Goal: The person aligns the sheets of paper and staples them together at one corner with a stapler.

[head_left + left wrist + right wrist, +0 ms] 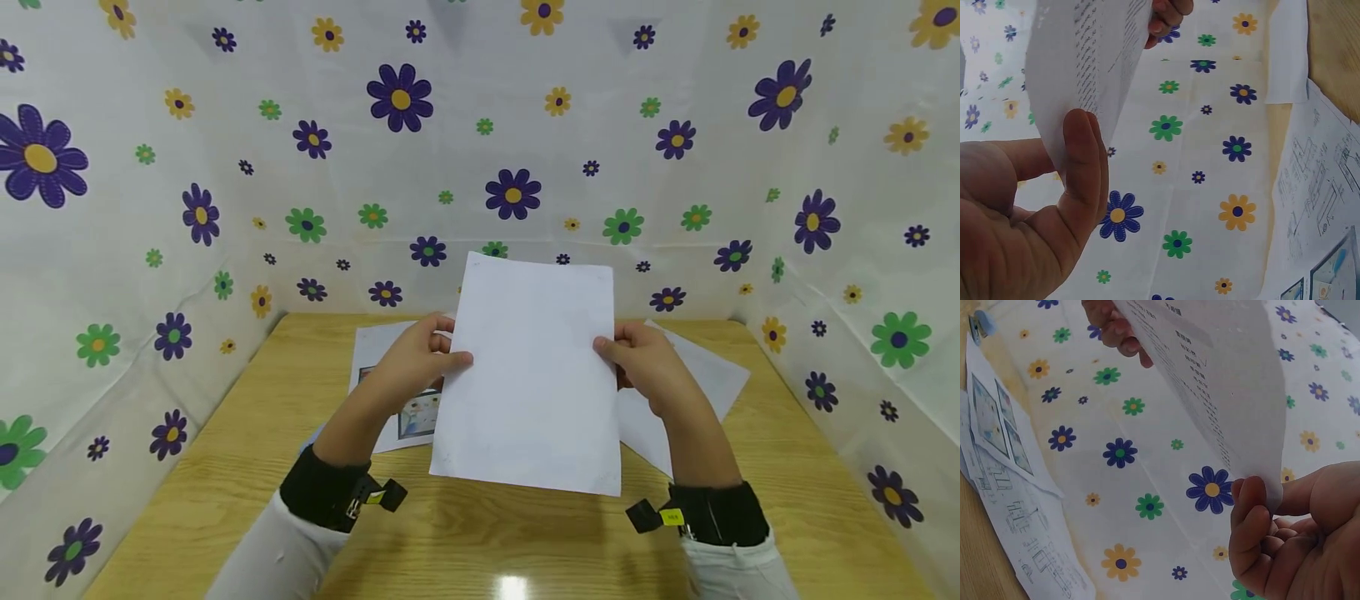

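A sheet of paper [532,375] is held up over the table, its blank side facing the head camera. Printed text covers its far side, seen in both wrist views. My left hand [420,358] pinches the sheet's left edge, thumb on the near face and fingers behind. On the right edge, my right hand [648,362] pinches it the same way at about the same height. Behind the left hand lies a printed sheet with framed pictures [417,417]. Another white sheet [708,375] lies at an angle behind the right hand, partly hidden by it.
The wooden table [480,533] reaches back to a white cloth [450,167] with purple, yellow and green flowers, which hangs behind and on both sides. Line drawings show on a flat sheet [1029,531] in the right wrist view.
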Demonstrator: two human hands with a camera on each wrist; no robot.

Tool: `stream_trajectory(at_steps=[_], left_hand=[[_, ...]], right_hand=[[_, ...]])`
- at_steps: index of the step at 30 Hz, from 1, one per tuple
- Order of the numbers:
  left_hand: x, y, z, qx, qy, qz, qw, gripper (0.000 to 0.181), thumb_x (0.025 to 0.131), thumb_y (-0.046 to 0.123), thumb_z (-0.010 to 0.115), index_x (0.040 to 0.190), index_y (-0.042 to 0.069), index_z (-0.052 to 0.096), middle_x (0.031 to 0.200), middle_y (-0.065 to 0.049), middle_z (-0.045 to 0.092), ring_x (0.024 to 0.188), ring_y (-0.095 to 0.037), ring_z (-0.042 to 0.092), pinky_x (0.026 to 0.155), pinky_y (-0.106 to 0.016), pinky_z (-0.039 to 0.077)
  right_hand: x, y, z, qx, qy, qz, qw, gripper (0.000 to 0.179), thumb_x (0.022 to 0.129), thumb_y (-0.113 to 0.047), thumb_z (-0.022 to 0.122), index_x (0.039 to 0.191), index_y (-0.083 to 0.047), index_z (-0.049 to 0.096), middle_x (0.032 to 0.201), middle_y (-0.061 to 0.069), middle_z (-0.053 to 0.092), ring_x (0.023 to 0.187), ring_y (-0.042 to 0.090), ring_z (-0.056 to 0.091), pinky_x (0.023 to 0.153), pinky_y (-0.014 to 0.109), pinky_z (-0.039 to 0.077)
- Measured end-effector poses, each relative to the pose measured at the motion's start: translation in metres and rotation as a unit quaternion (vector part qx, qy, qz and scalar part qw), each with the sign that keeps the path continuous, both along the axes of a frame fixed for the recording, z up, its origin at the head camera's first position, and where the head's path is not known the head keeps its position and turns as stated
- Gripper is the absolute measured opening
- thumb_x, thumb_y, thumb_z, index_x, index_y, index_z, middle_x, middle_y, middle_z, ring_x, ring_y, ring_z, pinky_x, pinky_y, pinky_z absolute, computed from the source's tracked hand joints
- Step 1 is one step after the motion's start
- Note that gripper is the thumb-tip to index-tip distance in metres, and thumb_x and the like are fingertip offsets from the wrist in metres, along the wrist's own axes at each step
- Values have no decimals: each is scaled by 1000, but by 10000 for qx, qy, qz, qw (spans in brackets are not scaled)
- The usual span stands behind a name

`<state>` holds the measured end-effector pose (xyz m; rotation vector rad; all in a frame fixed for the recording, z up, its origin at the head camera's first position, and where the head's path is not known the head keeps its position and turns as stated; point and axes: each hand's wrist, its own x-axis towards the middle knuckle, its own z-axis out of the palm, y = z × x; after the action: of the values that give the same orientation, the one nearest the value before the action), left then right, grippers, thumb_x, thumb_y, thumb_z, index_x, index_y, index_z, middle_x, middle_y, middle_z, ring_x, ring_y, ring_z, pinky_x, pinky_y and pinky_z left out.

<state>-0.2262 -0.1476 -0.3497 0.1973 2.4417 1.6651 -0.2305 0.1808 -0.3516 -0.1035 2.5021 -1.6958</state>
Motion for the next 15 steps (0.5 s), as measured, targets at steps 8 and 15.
stream_trajectory(at_steps=[8, 15], left_hand=[[17, -13, 3, 231, 48, 237, 9994, 44, 101, 18, 66, 140, 11, 47, 111, -16, 63, 97, -29, 67, 80, -40, 62], [29, -18, 14, -51, 148, 165, 9997, 53, 99, 18, 69, 144, 9, 44, 105, -16, 64, 90, -28, 68, 73, -38, 63]], right_hand=[[9, -8, 5, -53, -21, 279, 9996, 36, 105, -27, 59, 123, 4, 57, 102, 17, 70, 73, 23, 65, 66, 32, 58], [11, -11, 9, -37, -31, 408, 9992, 35, 105, -26, 59, 123, 4, 58, 98, 15, 69, 71, 22, 64, 64, 32, 58]])
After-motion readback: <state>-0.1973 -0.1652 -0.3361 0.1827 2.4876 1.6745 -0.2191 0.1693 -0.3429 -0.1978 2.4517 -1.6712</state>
